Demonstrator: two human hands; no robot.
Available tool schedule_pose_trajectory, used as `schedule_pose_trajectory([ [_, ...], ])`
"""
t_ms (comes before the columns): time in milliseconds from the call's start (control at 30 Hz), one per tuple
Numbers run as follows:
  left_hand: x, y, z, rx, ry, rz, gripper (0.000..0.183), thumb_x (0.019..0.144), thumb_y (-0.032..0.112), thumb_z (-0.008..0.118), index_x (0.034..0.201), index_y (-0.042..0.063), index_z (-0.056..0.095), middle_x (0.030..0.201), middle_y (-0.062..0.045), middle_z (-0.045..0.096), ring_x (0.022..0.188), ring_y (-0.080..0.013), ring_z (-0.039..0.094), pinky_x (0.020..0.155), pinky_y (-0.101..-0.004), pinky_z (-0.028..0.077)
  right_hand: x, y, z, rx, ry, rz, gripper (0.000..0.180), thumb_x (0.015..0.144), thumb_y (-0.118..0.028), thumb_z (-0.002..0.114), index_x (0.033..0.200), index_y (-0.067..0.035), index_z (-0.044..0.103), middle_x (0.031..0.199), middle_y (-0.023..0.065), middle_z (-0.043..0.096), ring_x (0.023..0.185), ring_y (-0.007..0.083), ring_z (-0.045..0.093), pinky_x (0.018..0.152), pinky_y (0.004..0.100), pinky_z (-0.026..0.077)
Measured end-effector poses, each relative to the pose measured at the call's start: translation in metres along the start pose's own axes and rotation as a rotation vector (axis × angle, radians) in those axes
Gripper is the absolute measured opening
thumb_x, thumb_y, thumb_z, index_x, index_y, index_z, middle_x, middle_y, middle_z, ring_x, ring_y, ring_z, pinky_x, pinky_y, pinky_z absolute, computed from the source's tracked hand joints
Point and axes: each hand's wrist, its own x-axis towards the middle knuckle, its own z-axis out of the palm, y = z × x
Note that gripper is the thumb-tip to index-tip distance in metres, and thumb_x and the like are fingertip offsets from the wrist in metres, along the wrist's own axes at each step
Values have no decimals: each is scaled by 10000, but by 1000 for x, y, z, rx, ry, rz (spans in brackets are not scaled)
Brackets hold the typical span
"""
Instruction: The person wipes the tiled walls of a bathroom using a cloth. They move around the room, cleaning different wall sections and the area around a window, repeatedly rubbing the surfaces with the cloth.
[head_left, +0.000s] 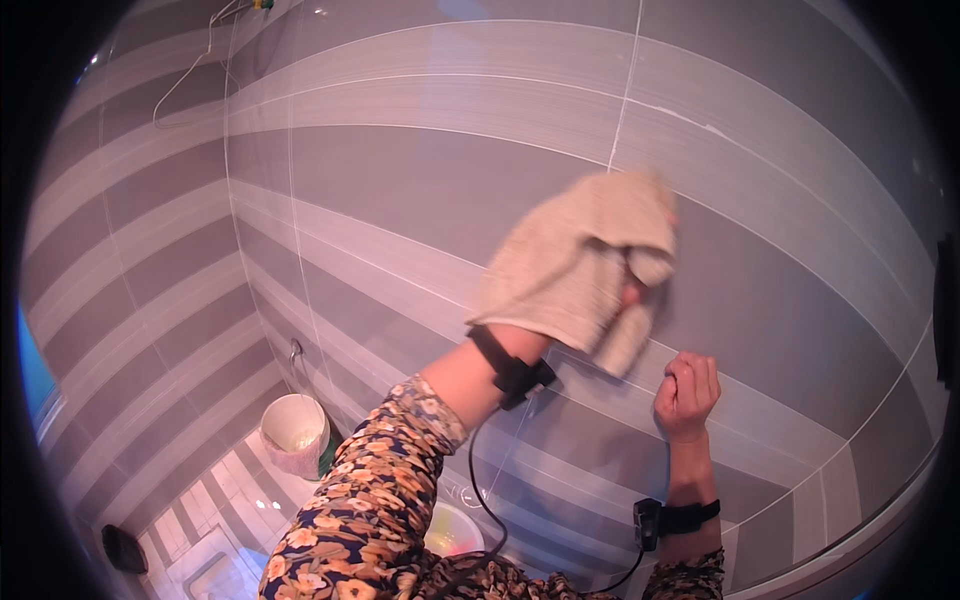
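Observation:
A beige cloth (577, 255), somewhat blurred, lies over my left hand (631, 294), which holds it against or close to the grey striped tiled wall (420, 180). Only small bits of the fingers show between its folds. Lower and to the right, my right hand (687, 394) is curled into a loose fist at the wall, and no object shows in it. Both wrists wear black straps with small devices and cables. The sleeves have a floral pattern.
A white bucket (294, 420) with a cloth over its rim stands on the floor at lower left. A whitish basin (459, 525) is partly behind my left arm. A dark object (124, 549) lies at bottom left. A bent wire (184, 79) hangs at upper left.

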Motion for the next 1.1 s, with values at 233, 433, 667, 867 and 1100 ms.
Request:
schedule_pose_trajectory([
  [233, 3, -124, -24, 265, 415, -426, 617, 872, 300, 543, 1412, 133, 296, 1425, -156, 332, 1301, -334, 321, 1076, -387, 258, -1, -1, -2, -21, -13, 19, 185, 565, 70, 523, 723, -27, 530, 749, 97, 538, 619, 253, 508, 492, 345, 416],
  [433, -26, -236, -50, 366, 594, -941, 655, 914, 416, 451, 1381, -8, 276, 1427, -182, 313, 1339, -313, 251, 1082, -436, 191, 4, -1, -7, 37, -27, 8, 172, 563, 62, 538, 698, -39, 503, 746, 76, 525, 624, 243, 510, 491, 341, 419],
  [667, 13, -108, 11, 206, 420, -329, 598, 874, 214, 543, 1399, 57, 305, 1454, -154, 268, 1370, -297, 202, 1094, -470, 157, 8, -5, -12, -14, -38, -51, 142, 597, 39, 564, 702, -38, 507, 746, 81, 518, 636, 251, 515, 500, 339, 431],
  [867, 119, -5, -41, -349, -144, 8, 372, 807, 220, 596, 1174, 174, 553, 1168, -71, 571, 1084, -256, 512, 914, -356, 408, 7, -7, -12, -38, -77, -78, 134, 600, 29, 563, 705, -36, 510, 754, 80, 528, 648, 248, 517, 504, 335, 426],
  [1100, 190, -51, -51, -350, 272, 70, 320, 791, 251, 583, 1085, 127, 581, 1098, -125, 588, 997, -309, 557, 871, -388, 441, 4, -2, -10, -59, -93, -88, 145, 569, 41, 549, 684, -37, 510, 748, 73, 531, 615, 234, 499, 476, 324, 396],
])
